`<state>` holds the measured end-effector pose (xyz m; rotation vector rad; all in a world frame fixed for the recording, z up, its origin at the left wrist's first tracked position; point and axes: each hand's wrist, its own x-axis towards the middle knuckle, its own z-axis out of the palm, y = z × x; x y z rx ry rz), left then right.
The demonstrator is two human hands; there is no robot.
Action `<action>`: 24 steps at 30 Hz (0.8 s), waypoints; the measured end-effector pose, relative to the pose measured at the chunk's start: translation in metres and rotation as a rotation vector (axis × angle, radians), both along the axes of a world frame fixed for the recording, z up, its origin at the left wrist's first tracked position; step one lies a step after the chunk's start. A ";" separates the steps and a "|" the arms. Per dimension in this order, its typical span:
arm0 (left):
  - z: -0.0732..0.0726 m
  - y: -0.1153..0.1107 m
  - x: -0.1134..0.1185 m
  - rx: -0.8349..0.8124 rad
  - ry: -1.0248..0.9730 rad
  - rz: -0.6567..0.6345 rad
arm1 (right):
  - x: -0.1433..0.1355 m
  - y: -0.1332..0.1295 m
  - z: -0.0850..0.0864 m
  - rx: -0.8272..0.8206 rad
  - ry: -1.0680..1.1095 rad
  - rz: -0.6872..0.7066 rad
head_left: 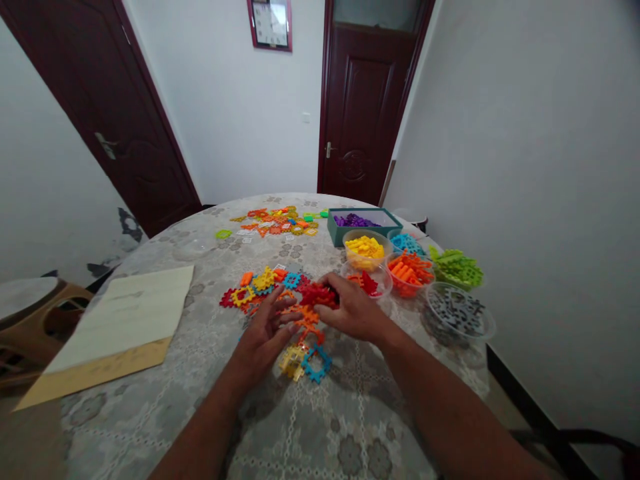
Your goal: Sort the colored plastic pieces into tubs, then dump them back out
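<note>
Head view: red pieces point(319, 294) in right hand point(353, 308), fingers closed round them; cluster's long axis roughly crosswise, pointing toward left hand point(266, 333), which hangs half-open, nothing visibly gripped. Loose mixed pieces point(243, 295) lie beyond left fingers; clear bowl point(383, 294) with red pieces sits just beyond right hand, the nearer. Surface: patterned tablecloth point(300, 433). Room: pale walls point(225, 100), dark doors point(370, 100), clock point(271, 25).

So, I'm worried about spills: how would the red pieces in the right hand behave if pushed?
The red pieces look plastic, so they're probably light and stiff. Their jagged edges may snag and resist rolling. Bunched in the right hand, they could scatter if nudged.
</note>
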<state>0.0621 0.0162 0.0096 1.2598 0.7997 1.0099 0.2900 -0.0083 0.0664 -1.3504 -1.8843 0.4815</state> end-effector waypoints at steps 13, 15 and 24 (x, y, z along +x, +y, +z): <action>-0.007 0.009 -0.007 0.205 0.302 0.305 | 0.084 0.022 -0.021 -0.019 -0.678 -0.870; -0.009 0.009 -0.008 0.315 0.420 0.299 | 0.080 0.022 -0.021 -0.092 -0.723 -0.872; -0.015 0.012 -0.009 0.616 0.667 0.277 | 0.075 0.021 -0.007 -0.152 -0.686 -0.807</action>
